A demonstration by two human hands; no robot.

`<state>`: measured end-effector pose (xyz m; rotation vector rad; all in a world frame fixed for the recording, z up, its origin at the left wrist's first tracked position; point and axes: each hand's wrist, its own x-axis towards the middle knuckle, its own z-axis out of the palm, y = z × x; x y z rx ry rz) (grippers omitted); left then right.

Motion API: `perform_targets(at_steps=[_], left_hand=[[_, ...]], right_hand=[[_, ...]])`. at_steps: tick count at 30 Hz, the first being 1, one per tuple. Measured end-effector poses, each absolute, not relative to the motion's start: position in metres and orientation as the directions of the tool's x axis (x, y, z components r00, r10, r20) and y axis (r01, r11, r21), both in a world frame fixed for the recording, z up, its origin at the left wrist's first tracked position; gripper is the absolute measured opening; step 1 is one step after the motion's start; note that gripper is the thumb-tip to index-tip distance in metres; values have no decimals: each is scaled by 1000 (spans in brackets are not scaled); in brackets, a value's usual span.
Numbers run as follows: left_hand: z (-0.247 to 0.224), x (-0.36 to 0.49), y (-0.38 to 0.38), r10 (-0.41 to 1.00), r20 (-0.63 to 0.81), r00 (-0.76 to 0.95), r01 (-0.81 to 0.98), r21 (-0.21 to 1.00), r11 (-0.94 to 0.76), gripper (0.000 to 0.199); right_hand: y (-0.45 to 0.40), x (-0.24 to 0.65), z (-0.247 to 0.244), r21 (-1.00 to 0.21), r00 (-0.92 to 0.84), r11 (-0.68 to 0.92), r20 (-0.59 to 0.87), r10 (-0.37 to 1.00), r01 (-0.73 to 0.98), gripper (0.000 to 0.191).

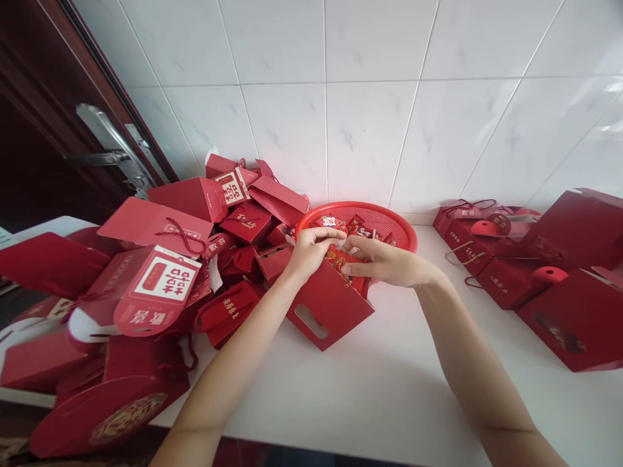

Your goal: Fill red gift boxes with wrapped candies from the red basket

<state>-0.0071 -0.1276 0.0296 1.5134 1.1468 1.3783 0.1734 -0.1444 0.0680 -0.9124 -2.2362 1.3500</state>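
Note:
A red gift box [327, 310] with an oval cutout stands tilted on the counter in front of me, its top open. A red packet [335, 258] with gold print shows at its opening. My left hand [314, 251] is at the box's far left edge, fingers and thumb closed together; what they hold, if anything, is hidden. My right hand [379, 259] reaches over the opening from the right, thumb and fingers on either side of the red packet. Just behind, a red plastic basket [411, 239] holds several small red wrapped packets, partly covered by my hands.
A heap of red gift boxes [146, 279] spreads over the left side, some with open flaps and cords. More red boxes [516, 259] stand at the right on the white counter [370, 389]. A tiled wall [370, 130] rises behind, and a door handle [114, 146] is at upper left.

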Motion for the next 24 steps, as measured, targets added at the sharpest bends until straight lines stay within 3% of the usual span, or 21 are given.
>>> perform_targets(at_steps=[4, 9, 16, 24], left_hand=[[29, -7, -127, 960, 280, -22, 75, 958, -278, 12], [28, -7, -126, 955, 296, -13, 60, 954, -295, 13], [30, -6, -129, 963, 268, -38, 26, 963, -267, 9], [29, -3, -128, 961, 266, -81, 109, 960, -256, 11]], right_hand=[[-147, 170, 66, -829, -677, 374, -7, 736, 415, 13], [-149, 167, 60, -773, -612, 374, -23, 791, 512, 22], [-144, 165, 62, -756, -800, 461, -134, 585, 464, 22], [-135, 161, 62, -725, -809, 464, -219, 545, 509, 28]])
